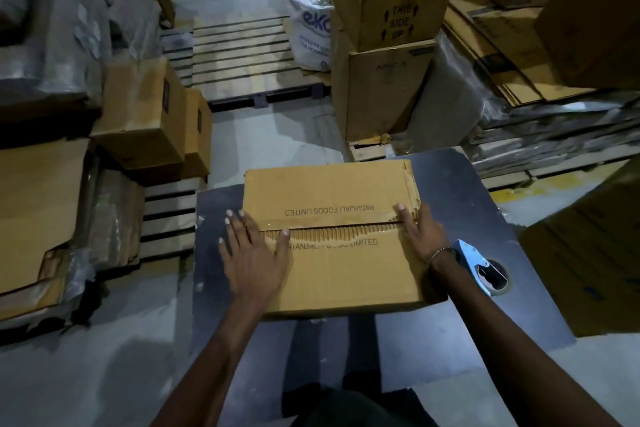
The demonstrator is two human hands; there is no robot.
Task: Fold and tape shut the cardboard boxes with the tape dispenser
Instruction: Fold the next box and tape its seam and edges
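Fingers of both hands, left hand (254,253) and right hand (420,234), press flat, outspread, on the cardboard box (339,253) flaps' edges.

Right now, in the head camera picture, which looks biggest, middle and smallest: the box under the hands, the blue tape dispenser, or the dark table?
1. Dark table
2. Box
3. Tape dispenser, partly hidden behind the right wrist

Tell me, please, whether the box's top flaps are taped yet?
Not yet: the box flaps are folded down, the seam gapes untaped, and the tape dispenser lies aside.
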